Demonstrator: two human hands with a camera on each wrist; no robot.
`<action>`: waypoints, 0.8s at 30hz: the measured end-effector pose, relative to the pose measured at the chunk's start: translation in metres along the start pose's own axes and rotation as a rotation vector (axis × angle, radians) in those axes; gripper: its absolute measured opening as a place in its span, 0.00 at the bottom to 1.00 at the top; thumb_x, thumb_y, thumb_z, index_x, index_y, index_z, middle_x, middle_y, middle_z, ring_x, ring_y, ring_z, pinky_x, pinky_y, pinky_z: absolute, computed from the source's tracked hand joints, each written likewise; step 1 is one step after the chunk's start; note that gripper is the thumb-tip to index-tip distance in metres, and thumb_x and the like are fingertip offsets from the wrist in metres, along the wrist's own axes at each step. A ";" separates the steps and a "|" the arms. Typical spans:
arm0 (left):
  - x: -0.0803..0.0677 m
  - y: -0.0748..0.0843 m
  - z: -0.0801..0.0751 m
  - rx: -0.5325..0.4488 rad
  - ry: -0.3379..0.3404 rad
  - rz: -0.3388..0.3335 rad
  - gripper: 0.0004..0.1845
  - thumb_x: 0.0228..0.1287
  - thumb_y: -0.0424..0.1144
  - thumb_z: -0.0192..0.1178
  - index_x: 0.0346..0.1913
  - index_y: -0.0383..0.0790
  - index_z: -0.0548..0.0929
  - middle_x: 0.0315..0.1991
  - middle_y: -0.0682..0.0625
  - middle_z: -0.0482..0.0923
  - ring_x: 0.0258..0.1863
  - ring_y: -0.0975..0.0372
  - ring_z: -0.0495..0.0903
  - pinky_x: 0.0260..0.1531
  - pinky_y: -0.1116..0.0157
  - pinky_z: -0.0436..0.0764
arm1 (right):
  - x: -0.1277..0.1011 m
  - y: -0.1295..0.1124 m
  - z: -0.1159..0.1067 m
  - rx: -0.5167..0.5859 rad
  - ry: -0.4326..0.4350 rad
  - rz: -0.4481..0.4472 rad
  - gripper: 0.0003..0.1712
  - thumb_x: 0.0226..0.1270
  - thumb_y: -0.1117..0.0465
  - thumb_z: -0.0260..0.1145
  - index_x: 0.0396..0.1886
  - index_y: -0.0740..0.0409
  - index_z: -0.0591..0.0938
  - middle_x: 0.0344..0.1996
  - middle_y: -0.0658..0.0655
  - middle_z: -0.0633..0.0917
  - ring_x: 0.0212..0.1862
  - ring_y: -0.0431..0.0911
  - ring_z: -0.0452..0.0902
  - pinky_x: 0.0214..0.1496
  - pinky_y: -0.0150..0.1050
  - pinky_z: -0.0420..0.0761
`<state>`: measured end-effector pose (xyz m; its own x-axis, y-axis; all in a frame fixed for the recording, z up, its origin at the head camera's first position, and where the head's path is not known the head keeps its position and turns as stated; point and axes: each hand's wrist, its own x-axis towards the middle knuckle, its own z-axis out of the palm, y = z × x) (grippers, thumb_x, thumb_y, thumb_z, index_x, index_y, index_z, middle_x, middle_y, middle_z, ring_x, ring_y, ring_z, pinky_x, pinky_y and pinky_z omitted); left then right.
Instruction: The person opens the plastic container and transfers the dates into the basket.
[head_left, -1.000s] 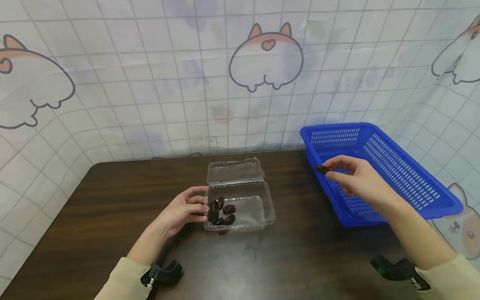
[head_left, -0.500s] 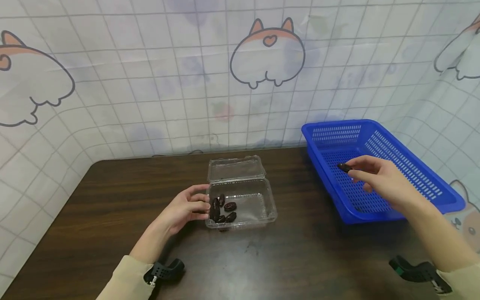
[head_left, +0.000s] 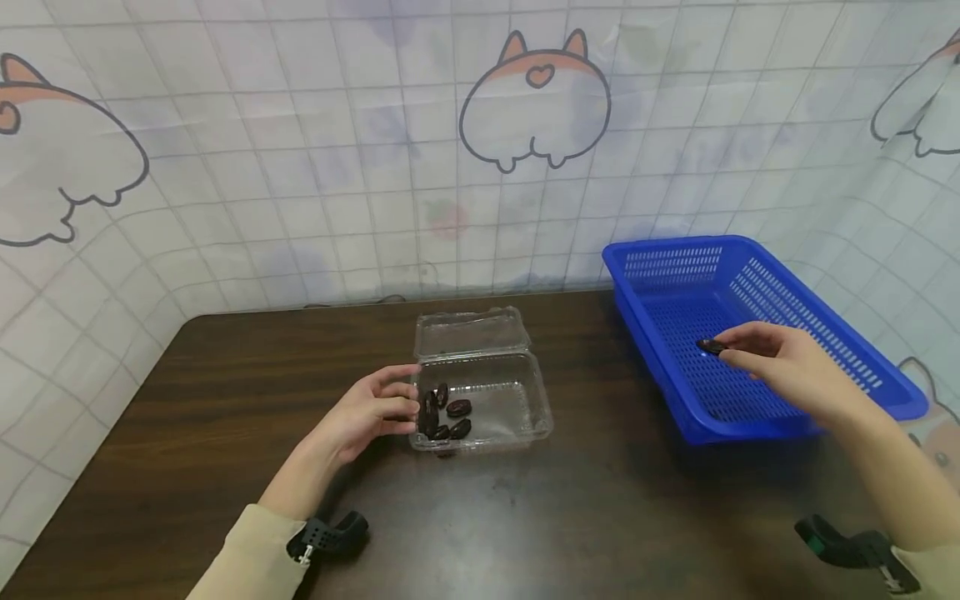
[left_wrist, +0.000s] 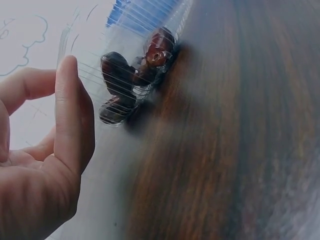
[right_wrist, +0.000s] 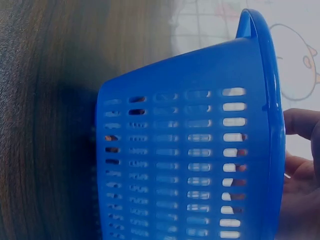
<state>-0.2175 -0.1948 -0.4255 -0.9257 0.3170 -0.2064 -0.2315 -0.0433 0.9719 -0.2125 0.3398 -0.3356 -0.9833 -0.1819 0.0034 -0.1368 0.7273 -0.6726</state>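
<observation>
Head view: right hand pinches a date in its fingers over the blue basket; lower it before letting go. Left hand, fingers relaxed, steadies the clear box.

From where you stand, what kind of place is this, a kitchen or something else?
Probably a makeshift recording corner, not a kitchen: a dark wooden table backed by a cartoon-printed grid cloth, holding only a clear clamshell box of dates and a blue basket.
</observation>
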 end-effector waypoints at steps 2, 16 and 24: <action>0.000 0.000 0.000 -0.002 -0.004 0.000 0.35 0.70 0.24 0.60 0.76 0.32 0.62 0.44 0.45 0.77 0.39 0.59 0.82 0.41 0.60 0.88 | -0.001 0.001 -0.002 -0.014 -0.022 -0.005 0.22 0.81 0.54 0.60 0.62 0.65 0.79 0.56 0.68 0.82 0.45 0.29 0.76 0.43 0.32 0.79; 0.002 0.002 0.001 0.005 -0.016 0.010 0.34 0.70 0.25 0.61 0.76 0.31 0.62 0.43 0.45 0.77 0.38 0.59 0.81 0.41 0.60 0.88 | -0.014 0.013 -0.004 -0.013 -0.059 -0.001 0.19 0.80 0.58 0.62 0.60 0.68 0.80 0.52 0.65 0.85 0.44 0.31 0.79 0.41 0.30 0.79; -0.001 0.003 -0.001 0.025 0.010 0.016 0.34 0.69 0.25 0.61 0.75 0.32 0.63 0.44 0.44 0.77 0.38 0.58 0.81 0.41 0.60 0.88 | -0.012 0.013 0.000 0.000 -0.035 -0.045 0.17 0.78 0.60 0.64 0.58 0.66 0.81 0.48 0.62 0.87 0.45 0.29 0.80 0.42 0.26 0.79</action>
<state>-0.2177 -0.1958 -0.4225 -0.9323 0.3067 -0.1917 -0.2092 -0.0247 0.9776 -0.2028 0.3517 -0.3444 -0.9712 -0.2379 0.0078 -0.1813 0.7180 -0.6720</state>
